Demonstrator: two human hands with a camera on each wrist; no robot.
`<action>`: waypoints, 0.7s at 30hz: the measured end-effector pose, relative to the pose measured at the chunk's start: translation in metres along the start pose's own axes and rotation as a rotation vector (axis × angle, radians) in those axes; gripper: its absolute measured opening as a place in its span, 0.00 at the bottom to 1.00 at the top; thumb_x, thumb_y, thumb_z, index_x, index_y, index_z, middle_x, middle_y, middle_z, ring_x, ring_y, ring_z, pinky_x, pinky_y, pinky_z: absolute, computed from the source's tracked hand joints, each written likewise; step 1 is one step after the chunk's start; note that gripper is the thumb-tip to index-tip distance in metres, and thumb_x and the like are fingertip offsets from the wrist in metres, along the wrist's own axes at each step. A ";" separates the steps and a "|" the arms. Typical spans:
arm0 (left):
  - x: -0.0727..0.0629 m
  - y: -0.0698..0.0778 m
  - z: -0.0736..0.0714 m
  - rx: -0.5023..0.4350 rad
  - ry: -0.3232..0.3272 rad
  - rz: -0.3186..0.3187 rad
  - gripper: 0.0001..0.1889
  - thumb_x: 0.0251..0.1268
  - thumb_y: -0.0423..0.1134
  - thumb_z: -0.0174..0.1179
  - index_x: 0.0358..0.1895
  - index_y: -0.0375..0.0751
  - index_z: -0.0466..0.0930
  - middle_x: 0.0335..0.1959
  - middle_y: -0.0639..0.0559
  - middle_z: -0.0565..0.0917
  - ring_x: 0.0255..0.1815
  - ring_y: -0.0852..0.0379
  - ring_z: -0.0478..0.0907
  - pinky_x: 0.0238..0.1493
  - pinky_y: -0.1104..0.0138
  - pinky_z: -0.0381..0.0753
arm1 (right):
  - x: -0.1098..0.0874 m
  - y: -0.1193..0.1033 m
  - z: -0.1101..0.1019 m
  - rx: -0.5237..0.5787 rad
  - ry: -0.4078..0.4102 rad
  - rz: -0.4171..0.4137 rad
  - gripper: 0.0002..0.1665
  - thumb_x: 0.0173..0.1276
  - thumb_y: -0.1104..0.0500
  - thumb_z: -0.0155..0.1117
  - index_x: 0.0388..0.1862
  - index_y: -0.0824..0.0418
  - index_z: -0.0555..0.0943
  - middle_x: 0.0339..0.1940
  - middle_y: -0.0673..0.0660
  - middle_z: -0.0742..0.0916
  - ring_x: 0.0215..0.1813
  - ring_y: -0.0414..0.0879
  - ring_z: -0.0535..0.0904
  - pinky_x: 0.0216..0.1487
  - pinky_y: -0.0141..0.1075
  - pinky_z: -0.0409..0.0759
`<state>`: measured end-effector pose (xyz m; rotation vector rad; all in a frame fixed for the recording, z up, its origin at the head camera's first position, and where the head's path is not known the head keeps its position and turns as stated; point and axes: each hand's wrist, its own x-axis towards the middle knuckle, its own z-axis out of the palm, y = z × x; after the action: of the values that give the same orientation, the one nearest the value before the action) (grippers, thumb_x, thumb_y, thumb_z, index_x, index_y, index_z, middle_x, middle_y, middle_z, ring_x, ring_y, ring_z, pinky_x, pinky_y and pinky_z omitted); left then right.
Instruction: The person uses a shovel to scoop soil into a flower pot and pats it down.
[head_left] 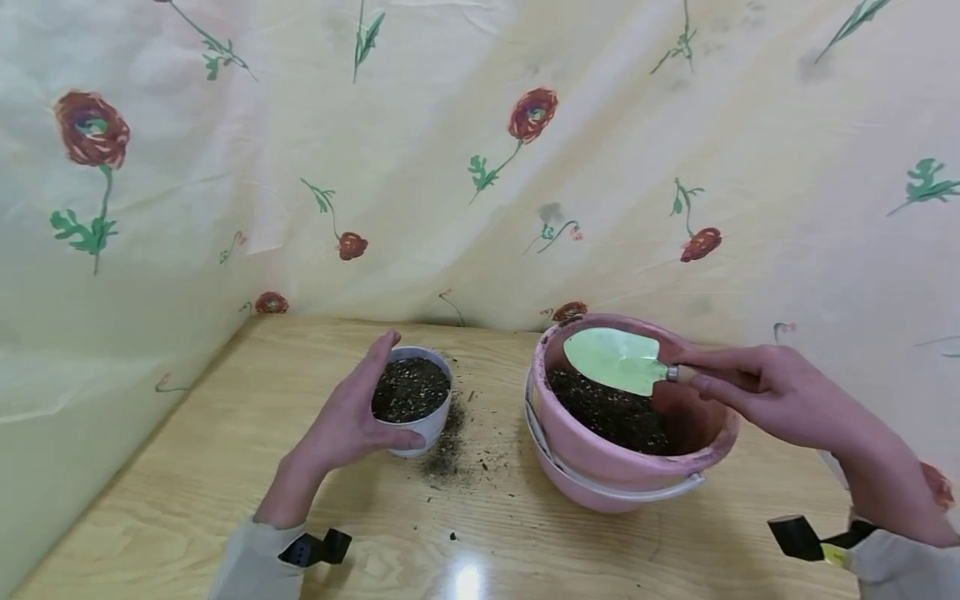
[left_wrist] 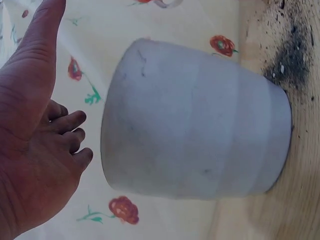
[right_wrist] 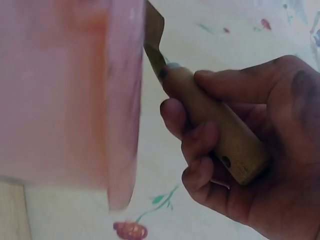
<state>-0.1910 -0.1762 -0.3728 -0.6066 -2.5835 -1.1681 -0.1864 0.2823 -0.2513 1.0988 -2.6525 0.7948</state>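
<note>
A small white flowerpot (head_left: 433, 427), filled with dark soil (head_left: 411, 388), stands upright on the wooden table. Beside it my left hand (head_left: 347, 419) is spread, thumb apart from the fingers. The left wrist view shows a gap between that palm and the pot's wall (left_wrist: 195, 120). My right hand (head_left: 783, 396) grips the wooden handle (right_wrist: 215, 122) of a garden trowel, fingers wrapped around it. The trowel's pale green blade (head_left: 611, 358) is over the mouth of a pink bucket (head_left: 558, 421), which has dark soil (head_left: 607, 412) inside.
Spilled soil (head_left: 447, 454) lies on the table between the pot and the bucket, with crumbs scattered toward the front. The bucket's white handle (head_left: 652, 495) hangs down along its front. A floral sheet (head_left: 420, 167) covers the wall behind and at the left.
</note>
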 end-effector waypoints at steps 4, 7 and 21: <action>-0.003 0.006 0.000 0.013 -0.013 0.025 0.70 0.31 0.57 0.80 0.78 0.58 0.38 0.78 0.51 0.50 0.75 0.44 0.52 0.69 0.44 0.58 | -0.005 0.011 -0.003 0.014 -0.054 0.031 0.20 0.66 0.70 0.61 0.57 0.58 0.82 0.26 0.42 0.84 0.16 0.29 0.55 0.16 0.27 0.61; -0.004 0.009 0.001 0.029 -0.021 0.041 0.70 0.32 0.55 0.80 0.78 0.57 0.37 0.78 0.47 0.48 0.75 0.41 0.51 0.68 0.42 0.57 | -0.006 0.017 -0.003 0.005 -0.087 0.053 0.18 0.67 0.68 0.61 0.55 0.58 0.83 0.18 0.39 0.75 0.16 0.27 0.51 0.15 0.27 0.61; -0.004 0.013 0.007 0.063 -0.022 0.076 0.69 0.34 0.48 0.81 0.79 0.53 0.37 0.78 0.43 0.47 0.75 0.39 0.48 0.67 0.40 0.57 | 0.014 0.025 0.007 -0.036 -0.242 -0.023 0.14 0.68 0.59 0.63 0.52 0.53 0.85 0.37 0.43 0.87 0.30 0.29 0.73 0.32 0.26 0.74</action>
<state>-0.1819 -0.1639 -0.3701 -0.7012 -2.5809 -1.0576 -0.2130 0.2844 -0.2630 1.2882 -2.8296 0.6436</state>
